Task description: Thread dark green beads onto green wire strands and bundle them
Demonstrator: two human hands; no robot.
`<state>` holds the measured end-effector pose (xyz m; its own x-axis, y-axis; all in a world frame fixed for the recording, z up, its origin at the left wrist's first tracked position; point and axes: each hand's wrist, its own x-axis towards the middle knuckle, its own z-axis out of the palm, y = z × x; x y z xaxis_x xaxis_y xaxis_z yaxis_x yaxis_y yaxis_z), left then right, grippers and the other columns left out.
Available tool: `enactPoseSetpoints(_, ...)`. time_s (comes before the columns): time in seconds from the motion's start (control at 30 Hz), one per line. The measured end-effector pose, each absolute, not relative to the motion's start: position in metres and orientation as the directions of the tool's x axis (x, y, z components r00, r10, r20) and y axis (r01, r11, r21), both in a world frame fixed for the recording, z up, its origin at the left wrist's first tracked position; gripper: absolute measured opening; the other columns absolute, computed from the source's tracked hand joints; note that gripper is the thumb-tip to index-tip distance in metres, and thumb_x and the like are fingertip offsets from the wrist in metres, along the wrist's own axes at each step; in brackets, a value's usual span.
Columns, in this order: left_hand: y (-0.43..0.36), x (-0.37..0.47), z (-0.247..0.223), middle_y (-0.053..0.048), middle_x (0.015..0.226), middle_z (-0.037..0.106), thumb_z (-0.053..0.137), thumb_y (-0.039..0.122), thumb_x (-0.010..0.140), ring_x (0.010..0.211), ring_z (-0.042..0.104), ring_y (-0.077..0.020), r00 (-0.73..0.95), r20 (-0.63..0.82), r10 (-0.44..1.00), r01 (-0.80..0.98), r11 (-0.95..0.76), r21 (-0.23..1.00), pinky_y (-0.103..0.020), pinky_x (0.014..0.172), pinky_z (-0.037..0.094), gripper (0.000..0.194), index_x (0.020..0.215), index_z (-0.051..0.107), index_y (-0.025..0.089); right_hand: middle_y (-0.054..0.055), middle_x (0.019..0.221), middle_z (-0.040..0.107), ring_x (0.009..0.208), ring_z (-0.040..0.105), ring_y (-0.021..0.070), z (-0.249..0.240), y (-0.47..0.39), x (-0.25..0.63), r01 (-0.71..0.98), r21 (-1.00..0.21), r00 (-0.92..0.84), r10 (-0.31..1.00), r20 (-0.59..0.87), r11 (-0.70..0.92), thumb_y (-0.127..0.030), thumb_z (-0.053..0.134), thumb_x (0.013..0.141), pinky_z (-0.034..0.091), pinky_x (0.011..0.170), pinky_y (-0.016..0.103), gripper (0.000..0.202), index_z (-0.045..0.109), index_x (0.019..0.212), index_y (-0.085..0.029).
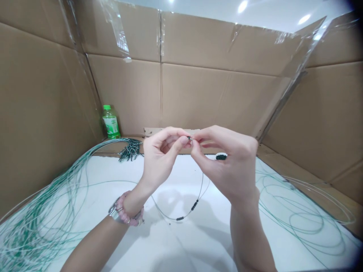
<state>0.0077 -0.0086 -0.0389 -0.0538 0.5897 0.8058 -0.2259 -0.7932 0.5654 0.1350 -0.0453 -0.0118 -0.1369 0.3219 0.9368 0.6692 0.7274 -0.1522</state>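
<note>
My left hand (163, 155) is closed in a pinch above the white tabletop, holding a small dark bead-like piece (189, 138). My right hand (227, 158) pinches a thin pale cord end (191, 139) right beside it, so the fingertips of both hands almost meet. Below them a thin cord (169, 217) hangs in a loop toward the table, with two short rows of black beads (194, 204) threaded on it. Fingers cover most of the small piece, and its exact form is too small to make out.
At left lies a large bundle of green and white cords (36, 215), ending in a dark beaded cluster (130, 150). Loose green cord coils (306, 223) lie at right. A small container of dark beads (221, 156) and a green bottle (110, 122) stand before cardboard walls (212, 94).
</note>
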Motion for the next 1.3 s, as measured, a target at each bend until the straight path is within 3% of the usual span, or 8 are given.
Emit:
enactPoseSetpoints(0.47, -0.009, 0.008, -0.039, 0.001, 0.074, 0.070, 0.066, 0.014, 0.079, 0.067, 0.066, -0.0060, -0.049, 0.813, 0.580, -0.193, -0.804, 0.562, -0.011, 0.063, 0.055, 0.004, 0.077, 0.068, 0.017, -0.002, 0.065, 0.064, 0.056, 0.060, 0.0106, -0.012, -0.045, 0.135, 0.655, -0.193, -0.119, 0.352, 0.928, 0.730, -0.007, 0.060, 0.075, 0.050, 0.055, 0.024, 0.013, 0.061, 0.067, -0.018)
enactPoseSetpoints(0.77, -0.004, 0.000, -0.043, 0.000, 0.078, 0.068, 0.066, 0.013, 0.079, 0.070, 0.060, -0.0079, 0.004, 0.899, 0.438, 0.079, -0.896, 0.437, -0.018, 0.063, 0.049, 0.008, 0.082, 0.068, 0.020, -0.002, 0.067, 0.060, 0.056, 0.055, 0.0083, -0.009, -0.049, 0.140, 0.725, -0.097, -0.244, 0.385, 0.890, 0.682, -0.007, 0.055, 0.079, 0.045, 0.053, 0.021, 0.015, 0.060, 0.070, -0.017)
enactPoseSetpoints(1.03, -0.006, -0.002, -0.040, -0.001, 0.080, 0.069, 0.065, 0.019, 0.081, 0.072, 0.063, -0.0109, 0.038, 0.866, 0.499, 0.059, -0.866, 0.496, -0.020, 0.062, 0.051, 0.005, 0.083, 0.069, 0.021, -0.001, 0.069, 0.061, 0.056, 0.053, 0.0086, -0.009, -0.049, 0.140, 0.709, -0.085, -0.245, 0.358, 0.901, 0.700, -0.006, 0.055, 0.080, 0.043, 0.051, 0.021, 0.016, 0.061, 0.073, -0.019)
enactPoseSetpoints(1.3, -0.007, -0.001, -0.040, -0.002, 0.081, 0.069, 0.065, 0.019, 0.081, 0.073, 0.064, -0.0114, 0.026, 0.874, 0.484, 0.049, -0.874, 0.483, -0.020, 0.067, 0.054, 0.005, 0.083, 0.069, 0.020, -0.003, 0.062, 0.052, 0.054, 0.046, 0.0074, -0.008, -0.049, 0.138, 0.704, -0.068, -0.225, 0.312, 0.923, 0.707, -0.003, 0.055, 0.078, 0.042, 0.052, 0.021, 0.020, 0.055, 0.066, -0.020)
